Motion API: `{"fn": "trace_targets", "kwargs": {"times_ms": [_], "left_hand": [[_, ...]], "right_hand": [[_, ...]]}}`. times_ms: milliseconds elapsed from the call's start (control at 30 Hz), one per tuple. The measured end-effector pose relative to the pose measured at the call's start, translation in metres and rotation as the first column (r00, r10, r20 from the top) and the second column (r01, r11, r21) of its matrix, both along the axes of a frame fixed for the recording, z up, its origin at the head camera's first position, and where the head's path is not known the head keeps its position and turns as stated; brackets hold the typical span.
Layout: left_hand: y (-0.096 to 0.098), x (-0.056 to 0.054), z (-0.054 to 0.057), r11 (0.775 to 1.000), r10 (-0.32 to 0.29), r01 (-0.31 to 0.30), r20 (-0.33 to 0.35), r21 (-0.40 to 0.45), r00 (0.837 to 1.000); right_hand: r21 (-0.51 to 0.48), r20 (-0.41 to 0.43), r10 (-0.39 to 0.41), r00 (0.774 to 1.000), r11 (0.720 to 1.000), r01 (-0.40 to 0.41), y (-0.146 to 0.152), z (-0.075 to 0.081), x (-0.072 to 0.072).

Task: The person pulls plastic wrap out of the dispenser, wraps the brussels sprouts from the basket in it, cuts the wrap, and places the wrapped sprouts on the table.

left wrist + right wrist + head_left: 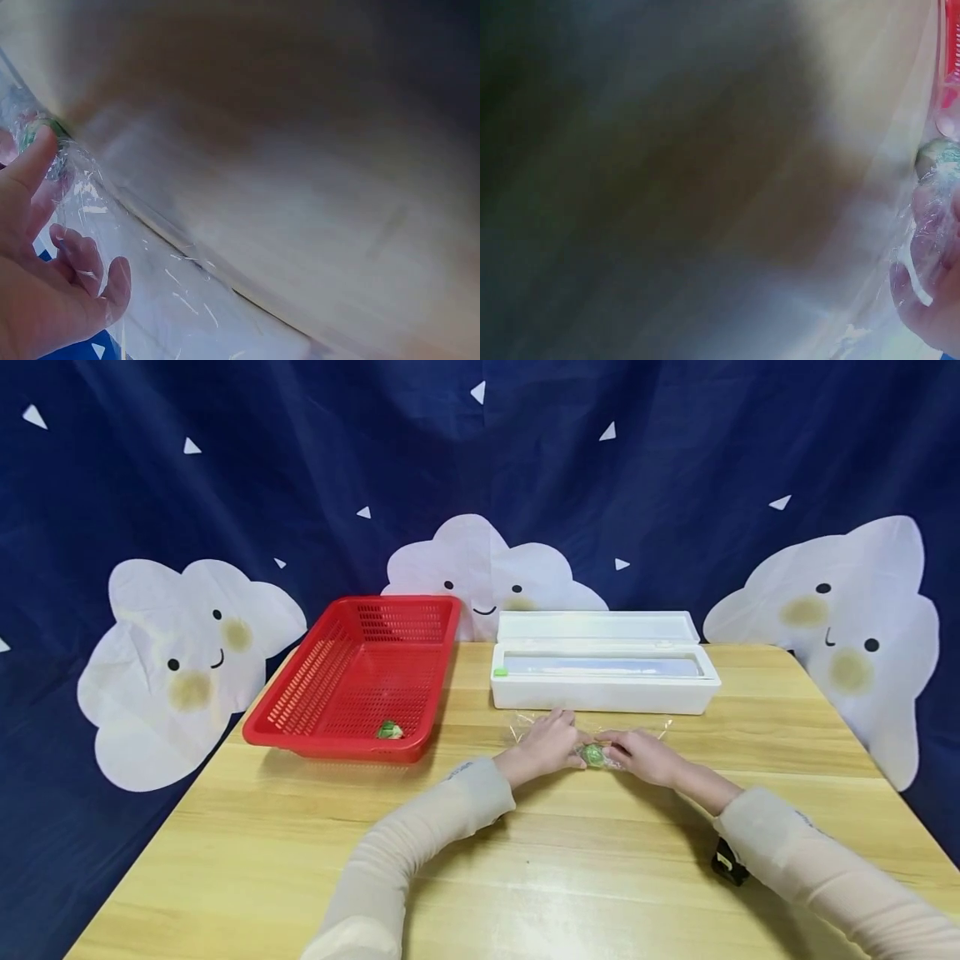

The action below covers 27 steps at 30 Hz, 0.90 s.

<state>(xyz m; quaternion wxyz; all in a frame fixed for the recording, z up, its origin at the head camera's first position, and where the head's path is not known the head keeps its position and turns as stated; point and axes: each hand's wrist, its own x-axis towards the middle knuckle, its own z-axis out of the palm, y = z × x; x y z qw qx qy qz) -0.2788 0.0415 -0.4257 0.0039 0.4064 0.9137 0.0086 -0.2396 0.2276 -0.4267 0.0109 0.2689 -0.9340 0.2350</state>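
Note:
A small round green vegetable point(593, 755) lies on the table, wrapped in clear cling film point(176, 281); its exact kind is hard to tell. From one side my left hand point(549, 742) holds the wrapped vegetable, thumb and fingertips at its edge. On the opposite side my right hand point(647, 757) pinches the film close against it. Loose film spreads beyond both hands toward the white box. In the left wrist view, the film stretches past the curled outer fingers point(116, 289). The right wrist view shows only part of the right hand and the vegetable point(937, 159) at its edge.
Just behind the hands stands a long white cling film dispenser point(606, 696) with its lid raised and a green slider at its left end. A red plastic basket point(258, 727) sits to the left, holding a green-and-white vegetable piece point(390, 730). A patterned blue curtain point(480, 460) hangs behind the table.

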Motion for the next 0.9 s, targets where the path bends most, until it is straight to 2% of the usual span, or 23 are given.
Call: {"fn": "trace_targets", "kwargs": {"times_ms": [67, 167, 233, 300, 433, 633, 900], "left_hand": [[-0.001, 0.000, 0.000, 1.000, 0.006, -0.006, -0.001, -0.006, 1.000], [-0.001, 0.000, 0.000, 1.000, 0.011, -0.011, -0.002, -0.007, 1.000], [-0.001, 0.000, 0.000, 1.000, 0.011, -0.011, 0.001, -0.008, 1.000], [-0.001, 0.000, 0.000, 1.000, 0.015, -0.015, 0.004, -0.009, 1.000], [-0.001, 0.000, 0.000, 1.000, 0.022, -0.022, 0.010, -0.011, 1.000], [-0.001, 0.000, 0.001, 0.998, 0.056, -0.056, -0.003, -0.014, 0.998], [-0.004, 0.003, 0.003, 0.996, 0.073, -0.072, -0.021, 0.048, 0.997]], "right_hand": [[0.025, -0.107, -0.008, 0.994, 1.000, 0.010, -0.002, 0.002, 0.001], [0.100, -0.281, 0.012, 0.960, 0.995, 0.017, -0.006, 0.005, 0.005], [0.159, -0.342, 0.047, 0.938, 0.987, 0.008, -0.009, 0.006, 0.007], [0.189, -0.344, 0.070, 0.936, 0.982, -0.004, -0.013, 0.006, 0.010], [0.194, -0.325, 0.047, 0.945, 0.981, 0.018, -0.017, 0.003, 0.011], [0.266, -0.348, 0.045, 0.937, 0.963, 0.053, -0.019, 0.001, 0.010], [0.220, -0.300, 0.019, 0.954, 0.974, 0.050, -0.019, 0.000, 0.006]]}}
